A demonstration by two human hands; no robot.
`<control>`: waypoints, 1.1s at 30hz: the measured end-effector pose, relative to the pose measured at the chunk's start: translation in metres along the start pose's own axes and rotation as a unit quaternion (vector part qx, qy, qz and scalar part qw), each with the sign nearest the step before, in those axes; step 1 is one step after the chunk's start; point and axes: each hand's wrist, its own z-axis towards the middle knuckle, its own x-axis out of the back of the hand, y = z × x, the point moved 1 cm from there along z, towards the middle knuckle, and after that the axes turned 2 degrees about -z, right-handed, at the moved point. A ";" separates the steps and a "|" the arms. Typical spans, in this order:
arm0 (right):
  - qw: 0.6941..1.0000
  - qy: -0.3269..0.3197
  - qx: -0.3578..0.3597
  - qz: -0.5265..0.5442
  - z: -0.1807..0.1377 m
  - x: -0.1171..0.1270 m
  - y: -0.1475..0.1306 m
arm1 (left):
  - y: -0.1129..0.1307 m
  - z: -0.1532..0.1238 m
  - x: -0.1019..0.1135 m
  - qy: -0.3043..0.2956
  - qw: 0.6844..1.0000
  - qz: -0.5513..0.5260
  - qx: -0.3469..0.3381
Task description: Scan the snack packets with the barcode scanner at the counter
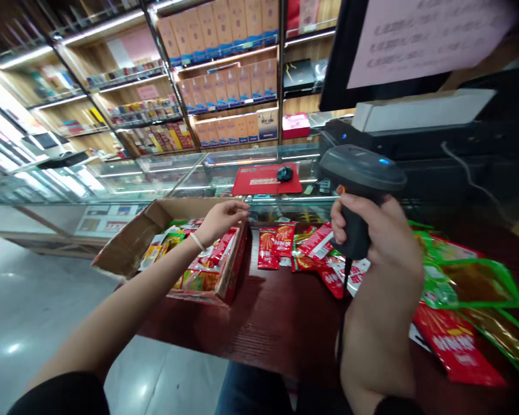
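Note:
In my right hand (391, 242) is a black barcode scanner (361, 170), its handle gripped by wrapped fingers. A small blue light glows on top of the scanner, and its cord runs down past my wrist. My left hand (225, 222) reaches over the right side of a cardboard box (123, 242), with its fingers stretched out and nothing visible in them. Red, green and yellow snack packets (220, 246) fill the box. Beside it on the dark wooden counter (259, 323) lie several red snack packets (277, 245), partly hidden behind the scanner.
Green-edged packets (480, 282) and a red packet (462, 349) lie at the right. A red mouse pad (246, 181) with a black mouse (284, 173) rests on the glass display case (155, 176). A monitor (335, 80) stands at the upper right.

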 end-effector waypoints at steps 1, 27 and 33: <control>1.000 -0.009 -0.007 -0.006 0.001 -0.006 0.002 | -0.005 -0.002 0.011 0.015 1.000 0.004 0.000; 0.980 -0.135 -0.095 -0.115 0.021 -0.092 0.052 | -0.110 -0.008 0.081 -0.044 0.947 0.306 0.091; 0.975 -0.155 -0.094 -0.127 0.022 -0.095 0.058 | -0.116 0.000 0.061 -0.095 0.882 0.444 0.127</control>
